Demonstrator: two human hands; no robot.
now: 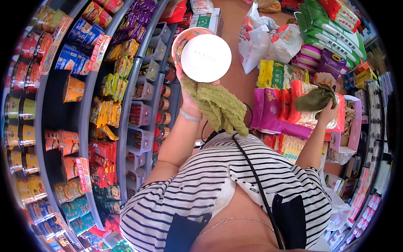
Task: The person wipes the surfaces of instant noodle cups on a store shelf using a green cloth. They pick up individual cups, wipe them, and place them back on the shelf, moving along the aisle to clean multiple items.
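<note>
My left hand [190, 97] grips an instant noodle cup [206, 58], tipped so that its round white base faces up at me. Part of its orange printed side shows. A folded olive-green towel [220, 102] hangs from the same hand, below the cup. Out to the right, my right hand [328, 111] holds a bunched darker green cloth [315, 98] above a red-edged food package [302, 86]. Beside my left arm stand shelves [82, 126] of noodle cups, where one orange cup [74, 89] has dark gaps on both sides.
Bagged noodles [108, 115] and clear plastic bins [140, 115] fill the nearer left shelves. White plastic bags [255, 41] sit on the brown floor [231, 19] ahead. Green and white sacks [337, 41], purple packages [267, 107] and a pink carton [351, 126] crowd the right. A black cord [252, 167] crosses my striped shirt.
</note>
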